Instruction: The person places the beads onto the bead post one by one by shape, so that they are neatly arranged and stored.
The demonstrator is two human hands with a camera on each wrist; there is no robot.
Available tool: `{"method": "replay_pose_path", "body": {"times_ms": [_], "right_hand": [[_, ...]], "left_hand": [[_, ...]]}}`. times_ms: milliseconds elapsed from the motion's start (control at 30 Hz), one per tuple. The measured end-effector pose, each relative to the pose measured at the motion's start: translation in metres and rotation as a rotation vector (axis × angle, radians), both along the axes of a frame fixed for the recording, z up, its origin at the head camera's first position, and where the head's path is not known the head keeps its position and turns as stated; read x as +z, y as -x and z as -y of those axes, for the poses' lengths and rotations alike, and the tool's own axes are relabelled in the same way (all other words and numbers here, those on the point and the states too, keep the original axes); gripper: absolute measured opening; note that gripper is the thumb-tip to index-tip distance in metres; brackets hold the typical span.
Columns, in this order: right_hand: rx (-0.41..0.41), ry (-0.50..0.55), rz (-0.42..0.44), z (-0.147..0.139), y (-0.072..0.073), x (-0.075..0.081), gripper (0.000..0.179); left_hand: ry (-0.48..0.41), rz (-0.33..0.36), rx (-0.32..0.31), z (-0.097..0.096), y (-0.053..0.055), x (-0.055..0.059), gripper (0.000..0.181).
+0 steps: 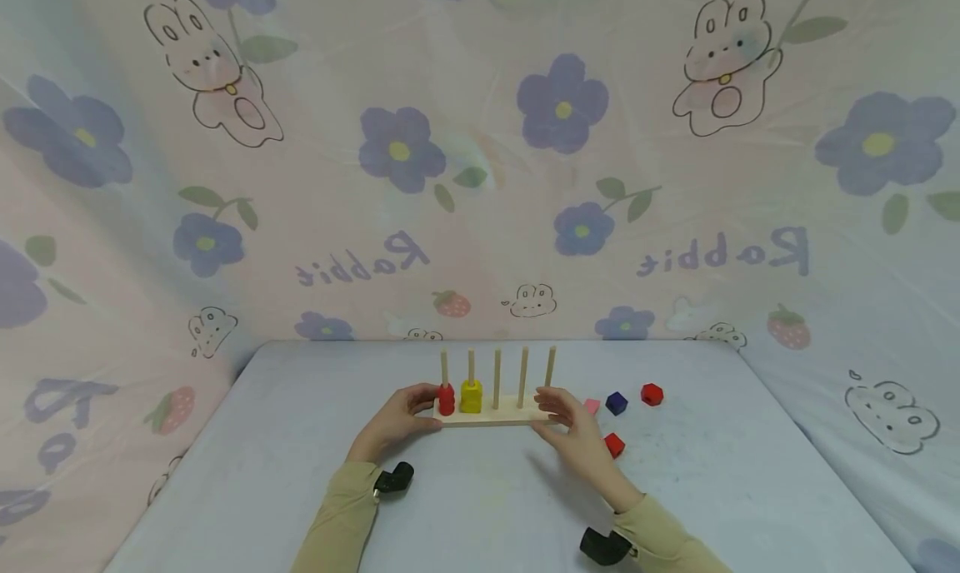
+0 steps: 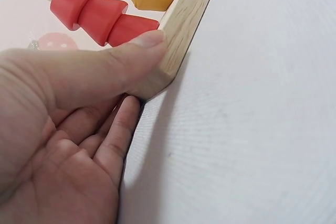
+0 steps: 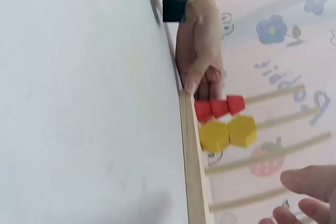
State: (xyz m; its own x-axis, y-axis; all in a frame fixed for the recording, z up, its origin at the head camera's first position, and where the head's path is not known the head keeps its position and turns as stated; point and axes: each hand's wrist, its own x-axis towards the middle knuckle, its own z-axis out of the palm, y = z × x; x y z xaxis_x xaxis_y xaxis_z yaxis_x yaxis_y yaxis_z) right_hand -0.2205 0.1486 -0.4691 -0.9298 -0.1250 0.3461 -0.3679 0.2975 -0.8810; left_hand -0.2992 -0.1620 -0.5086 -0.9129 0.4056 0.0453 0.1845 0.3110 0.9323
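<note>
A pale wooden peg board [image 1: 491,421] with several upright pegs lies on the table. Three red beads [image 2: 105,15] are stacked on its leftmost peg, and two yellow hexagonal blocks [image 3: 228,134] sit on the peg beside them. My left hand [image 1: 393,423] grips the board's left end, its thumb on the top by the lowest red bead and its fingers against the end. At the board's right end, my right hand [image 1: 573,435] hovers with fingers loosely spread and thumb apart. It overlaps the rightmost peg [image 1: 551,366] in the head view.
Right of the board lie a dark blue block [image 1: 617,403], a red block [image 1: 652,395], another red block [image 1: 614,445] close to the right wrist, and a pink piece [image 1: 592,406] partly behind the right hand. A printed curtain [image 1: 480,223] hangs behind the white table [image 1: 480,506].
</note>
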Motion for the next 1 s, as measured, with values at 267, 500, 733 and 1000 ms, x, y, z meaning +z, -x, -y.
{"method": "replay_pose_path", "body": {"times_ms": [267, 500, 733, 1000], "right_hand": [[-0.063, -0.123, -0.094, -0.059, 0.004, -0.008, 0.048], [-0.164, -0.328, -0.177, -0.117, 0.017, 0.001, 0.047], [-0.185, -0.424, -0.136, -0.161, 0.033, 0.009, 0.052], [-0.115, -0.499, -0.026, -0.187, 0.049, 0.004, 0.052]], "left_hand": [[-0.021, 0.002, 0.013, -0.001, -0.001, 0.001, 0.058], [-0.024, 0.003, 0.009, -0.001, 0.0, 0.002, 0.058], [-0.01, -0.005, 0.023, -0.002, -0.003, 0.005, 0.058], [-0.011, 0.024, 0.024, -0.001, -0.001, 0.002, 0.059]]}}
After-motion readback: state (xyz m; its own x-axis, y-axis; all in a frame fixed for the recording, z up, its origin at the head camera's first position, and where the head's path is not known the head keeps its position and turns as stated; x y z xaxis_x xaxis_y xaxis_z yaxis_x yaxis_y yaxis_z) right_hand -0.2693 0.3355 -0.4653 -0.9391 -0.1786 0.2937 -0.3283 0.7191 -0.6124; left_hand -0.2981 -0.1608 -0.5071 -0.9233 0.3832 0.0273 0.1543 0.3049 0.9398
